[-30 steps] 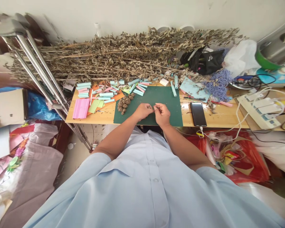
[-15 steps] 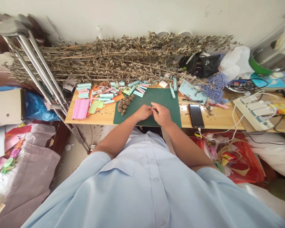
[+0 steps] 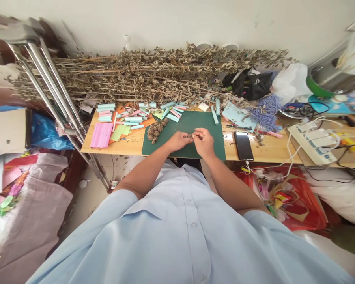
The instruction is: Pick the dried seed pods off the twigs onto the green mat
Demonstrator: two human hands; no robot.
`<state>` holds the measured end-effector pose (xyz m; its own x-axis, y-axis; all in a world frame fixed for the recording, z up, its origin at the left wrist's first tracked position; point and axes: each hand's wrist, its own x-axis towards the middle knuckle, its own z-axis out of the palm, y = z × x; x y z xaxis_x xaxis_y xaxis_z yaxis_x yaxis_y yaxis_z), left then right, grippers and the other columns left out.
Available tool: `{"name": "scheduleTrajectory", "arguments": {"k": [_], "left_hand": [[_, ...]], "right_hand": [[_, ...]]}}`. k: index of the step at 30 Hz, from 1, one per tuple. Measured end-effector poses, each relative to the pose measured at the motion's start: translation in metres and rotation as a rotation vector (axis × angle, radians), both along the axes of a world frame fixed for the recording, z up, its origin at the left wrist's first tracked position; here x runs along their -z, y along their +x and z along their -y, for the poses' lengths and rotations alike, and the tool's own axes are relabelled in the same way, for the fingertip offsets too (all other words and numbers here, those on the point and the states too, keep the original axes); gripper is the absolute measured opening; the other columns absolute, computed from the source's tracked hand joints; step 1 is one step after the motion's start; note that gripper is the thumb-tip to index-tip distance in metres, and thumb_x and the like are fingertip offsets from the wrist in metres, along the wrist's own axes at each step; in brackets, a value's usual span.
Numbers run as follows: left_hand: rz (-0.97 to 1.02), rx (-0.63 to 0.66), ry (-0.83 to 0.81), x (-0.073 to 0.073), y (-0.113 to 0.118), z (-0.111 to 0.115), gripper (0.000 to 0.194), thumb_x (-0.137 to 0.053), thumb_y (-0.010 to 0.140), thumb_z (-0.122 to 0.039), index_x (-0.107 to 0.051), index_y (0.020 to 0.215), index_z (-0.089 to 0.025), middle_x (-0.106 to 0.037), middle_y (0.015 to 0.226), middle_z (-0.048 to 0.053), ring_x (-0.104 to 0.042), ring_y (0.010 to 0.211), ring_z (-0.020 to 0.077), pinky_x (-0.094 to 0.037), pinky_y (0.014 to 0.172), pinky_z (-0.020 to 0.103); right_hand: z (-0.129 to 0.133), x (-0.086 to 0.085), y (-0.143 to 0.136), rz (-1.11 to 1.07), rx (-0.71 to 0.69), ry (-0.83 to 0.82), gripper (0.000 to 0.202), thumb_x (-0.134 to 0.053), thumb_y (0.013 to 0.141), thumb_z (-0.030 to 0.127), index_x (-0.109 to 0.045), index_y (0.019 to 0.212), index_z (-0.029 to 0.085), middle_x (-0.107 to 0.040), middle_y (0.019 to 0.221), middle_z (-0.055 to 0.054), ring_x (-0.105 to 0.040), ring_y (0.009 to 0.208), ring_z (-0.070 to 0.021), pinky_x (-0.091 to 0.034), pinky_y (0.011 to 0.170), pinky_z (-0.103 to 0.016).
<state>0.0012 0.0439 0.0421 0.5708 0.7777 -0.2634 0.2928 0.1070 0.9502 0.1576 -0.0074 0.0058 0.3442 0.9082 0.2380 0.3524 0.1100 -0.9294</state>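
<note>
My left hand (image 3: pixel 178 142) and my right hand (image 3: pixel 204 144) meet over the green cutting mat (image 3: pixel 182 125), fingers pinched together. Between their fingertips is a small brown piece of dried plant (image 3: pixel 190 137), mostly covered by the fingers. Both hands appear to grip it. Just left of my left hand, a cluster of brown, crumbly-looking dried balls (image 3: pixel 155 131) lies on the mat. Short rolled paper tubes in blue and pink (image 3: pixel 173 117) lie along the mat's far edge.
Long dried plant stalks (image 3: pixel 136 73) are heaped along the wall. Pink paper (image 3: pixel 101 135) lies at the table's left, near metal crutches (image 3: pixel 44 75). To the right are a phone (image 3: pixel 243 145), purple yarn (image 3: pixel 266 113) and a power strip (image 3: pixel 310 140) with trailing cables.
My right hand has turned, and its fingers now curl in more against my left fingertips. More of the small brown piece shows between them. The camera view has shifted slightly.
</note>
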Motion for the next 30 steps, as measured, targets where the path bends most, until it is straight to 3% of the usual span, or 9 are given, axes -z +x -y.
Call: {"name": "scheduleTrajectory", "arguments": {"k": [3, 6, 12, 14, 19, 22, 26, 30], "left_hand": [[0.104, -0.069, -0.092, 0.006, -0.005, 0.001, 0.034, -0.070, 0.081, -0.048, -0.067, 0.086, -0.015, -0.041, 0.048, -0.006, -0.033, 0.042, 0.0069, -0.022, 0.045, 0.021], [0.152, -0.116, -0.131, 0.010, -0.005, 0.002, 0.033, -0.068, 0.083, -0.048, -0.065, 0.083, -0.015, -0.041, 0.049, -0.006, -0.033, 0.041, 0.0063, -0.022, 0.044, 0.020], [0.127, -0.154, -0.100, 0.015, 0.000, 0.001, 0.021, -0.065, 0.082, -0.036, -0.067, 0.084, -0.015, -0.044, 0.048, -0.005, -0.036, 0.040, 0.0070, -0.023, 0.043, 0.020], [0.130, -0.171, -0.094, 0.016, 0.000, 0.002, 0.020, -0.065, 0.081, -0.034, -0.066, 0.083, -0.015, -0.044, 0.048, -0.005, -0.036, 0.040, 0.0070, -0.024, 0.043, 0.020], [0.180, -0.204, -0.127, 0.015, -0.001, 0.003, 0.015, -0.066, 0.081, -0.030, -0.064, 0.084, -0.015, -0.042, 0.045, -0.006, -0.035, 0.040, 0.0065, -0.022, 0.043, 0.019], [0.216, -0.220, -0.158, 0.012, -0.001, 0.003, 0.013, -0.067, 0.081, -0.027, -0.064, 0.084, -0.014, -0.041, 0.046, -0.007, -0.033, 0.040, 0.0056, -0.021, 0.042, 0.018], [0.240, -0.239, -0.195, 0.006, 0.000, 0.004, 0.014, -0.068, 0.082, -0.028, -0.063, 0.081, -0.014, -0.040, 0.049, -0.007, -0.033, 0.040, 0.0047, -0.020, 0.042, 0.018], [0.246, -0.264, -0.215, 0.003, 0.000, 0.004, 0.013, -0.067, 0.082, -0.026, -0.064, 0.080, -0.014, -0.039, 0.050, -0.007, -0.033, 0.040, 0.0044, -0.019, 0.041, 0.018]], "right_hand": [[0.001, 0.004, 0.002, 0.026, 0.013, 0.008, 0.030, -0.064, 0.088, 0.034, -0.059, 0.114, 0.021, -0.074, 0.090, -0.004, -0.071, 0.078, -0.0186, -0.060, 0.078, -0.037], [0.006, 0.003, 0.001, 0.122, -0.004, 0.026, 0.030, -0.063, 0.089, 0.033, -0.059, 0.116, 0.022, -0.074, 0.094, -0.005, -0.072, 0.082, -0.0197, -0.059, 0.083, -0.039], [0.010, -0.003, -0.005, 0.239, -0.042, 0.062, 0.028, -0.061, 0.089, 0.029, -0.060, 0.117, 0.022, -0.075, 0.096, -0.006, -0.072, 0.084, -0.0210, -0.058, 0.088, -0.042], [0.006, 0.000, -0.008, 0.123, -0.027, 0.031, 0.028, -0.063, 0.086, 0.029, -0.060, 0.114, 0.021, -0.075, 0.093, -0.005, -0.072, 0.082, -0.0203, -0.060, 0.084, -0.041], [-0.005, 0.007, -0.016, -0.417, 0.075, -0.139, 0.032, -0.073, 0.075, 0.032, -0.059, 0.101, 0.020, -0.072, 0.080, -0.001, -0.070, 0.066, -0.0170, -0.061, 0.063, -0.032], [-0.007, 0.004, -0.018, -0.561, 0.117, -0.166, 0.033, -0.077, 0.072, 0.032, -0.060, 0.098, 0.021, -0.071, 0.077, 0.002, -0.070, 0.065, -0.0149, -0.060, 0.059, -0.028], [-0.005, 0.001, -0.018, -0.453, 0.098, -0.107, 0.031, -0.076, 0.075, 0.032, -0.060, 0.099, 0.021, -0.072, 0.080, 0.002, -0.072, 0.071, -0.0155, -0.060, 0.063, -0.027], [0.000, 0.004, -0.016, -0.200, 0.041, -0.027, 0.028, -0.070, 0.083, 0.033, -0.062, 0.107, 0.022, -0.075, 0.090, -0.003, -0.074, 0.083, -0.0189, -0.061, 0.079, -0.036]]}}
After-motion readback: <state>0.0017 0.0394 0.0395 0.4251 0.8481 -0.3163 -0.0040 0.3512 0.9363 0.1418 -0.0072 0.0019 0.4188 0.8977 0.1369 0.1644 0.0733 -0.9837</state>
